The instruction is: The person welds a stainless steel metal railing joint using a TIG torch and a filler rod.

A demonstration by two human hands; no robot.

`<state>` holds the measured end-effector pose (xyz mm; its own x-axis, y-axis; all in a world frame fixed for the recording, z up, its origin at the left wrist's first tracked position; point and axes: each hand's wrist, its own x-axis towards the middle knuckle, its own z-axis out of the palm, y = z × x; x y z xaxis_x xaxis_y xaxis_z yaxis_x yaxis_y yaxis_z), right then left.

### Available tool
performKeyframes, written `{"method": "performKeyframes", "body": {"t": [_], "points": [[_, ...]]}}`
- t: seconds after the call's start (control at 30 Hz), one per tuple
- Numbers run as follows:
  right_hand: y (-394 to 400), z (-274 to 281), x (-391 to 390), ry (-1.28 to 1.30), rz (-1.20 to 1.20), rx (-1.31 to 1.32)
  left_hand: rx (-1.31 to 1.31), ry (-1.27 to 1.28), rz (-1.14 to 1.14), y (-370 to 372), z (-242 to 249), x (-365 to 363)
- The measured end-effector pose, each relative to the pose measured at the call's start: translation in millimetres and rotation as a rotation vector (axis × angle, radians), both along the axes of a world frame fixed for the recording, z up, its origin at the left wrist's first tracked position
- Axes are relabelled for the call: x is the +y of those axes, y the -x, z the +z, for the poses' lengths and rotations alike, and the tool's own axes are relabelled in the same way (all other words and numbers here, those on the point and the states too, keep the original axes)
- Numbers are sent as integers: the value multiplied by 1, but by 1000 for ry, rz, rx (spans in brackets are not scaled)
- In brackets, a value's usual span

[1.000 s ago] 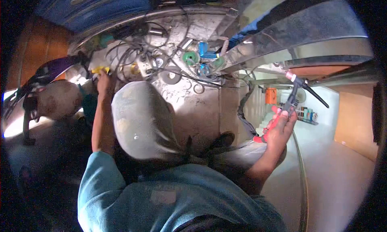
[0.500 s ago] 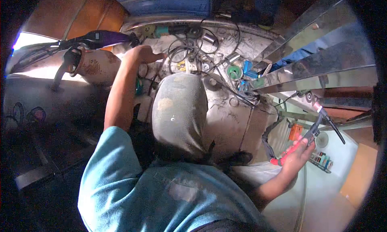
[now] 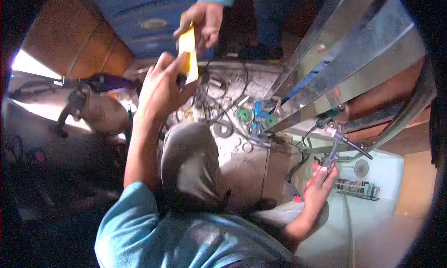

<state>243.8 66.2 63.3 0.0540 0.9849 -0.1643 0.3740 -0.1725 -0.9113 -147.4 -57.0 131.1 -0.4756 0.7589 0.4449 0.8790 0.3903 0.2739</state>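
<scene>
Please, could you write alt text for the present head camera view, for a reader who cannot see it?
A person's left hand meets another person's hand at a yellow item, while the right hand holds a red-and-black torch-like tool. Cables and green discs lie on a dirty, pale surface.

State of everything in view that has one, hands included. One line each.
Left hand: raised, fingers at the yellow strip, grip unclear
Right hand: closed around the torch
Other person's hand: holding the yellow strip
Yellow strip: held up off the worktop
Torch: held, nozzle end raised
Cables: tangled, loose
Bottles: lined up on a shelf
</scene>
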Motion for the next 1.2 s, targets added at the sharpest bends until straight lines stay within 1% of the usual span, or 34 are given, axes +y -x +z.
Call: {"method": "performKeyframes", "body": {"t": [0.1,0.13,0.17,0.23,0.3,0.37,0.43,0.5,0.57,0.63,0.67,0.7,0.73,0.77,0.8,0.87,0.9,0.93,0.97,1.03,1.07,1.1,1.13,1.2], "points": [[-7,-14,5,-22,-14,37,143,-130,-58,29,-35,14],[-5,-15,5,8,-24,22,181,-134,-67,36,-45,19],[-4,-14,3,14,-29,-7,225,-131,-83,41,-54,20],[2,-17,3,12,-40,-39,271,-8,-146,48,-71,15],[-1,-24,4,28,-42,-96,156,-24,-149,62,-109,2],[0,-26,2,16,-19,-126,88,-113,-97,75,-152,-16],[-13,-37,8,70,-34,-144,-129,-236,62,92,-221,-45],[-18,-42,12,79,-38,-164,-433,-178,324,94,-290,-80],[-3,-38,11,33,-44,-177,-594,-58,431,81,-342,-114],[-7,-45,13,29,-49,-171,-607,269,492,56,-353,-131],[-8,-44,13,62,-43,-185,-572,427,467,49,-372,-143],[-7,-45,14,95,-38,-194,-529,582,440,46,-403,-160],[-5,-44,15,125,-37,-202,-509,656,453,49,-470,-192],[-5,-46,15,120,-15,-186,-486,725,460,54,-522,-206],[-7,-50,15,106,-6,-172,-559,707,522,43,-469,-188],[-10,-47,16,78,-16,-172,-645,790,486,35,-438,-162],[-5,-44,13,74,-21,-179,-644,893,406,51,-476,-179],[3,-40,9,77,-43,-195,-610,901,331,67,-507,-190],[4,-39,9,97,-64,-172,-573,910,269,74,-524,-189],[3,-42,6,100,-55,-158,-582,982,308,66,-477,-169],[4,-40,7,99,-50,-146,-555,972,345,77,-513,-181],[3,-40,7,101,-45,-134,-521,941,339,81,-527,-193],[2,-40,6,107,-39,-122,-453,854,217,80,-524,-201],[1,-40,7,88,-56,-143,-457,799,182,77,-519,-202]]}}
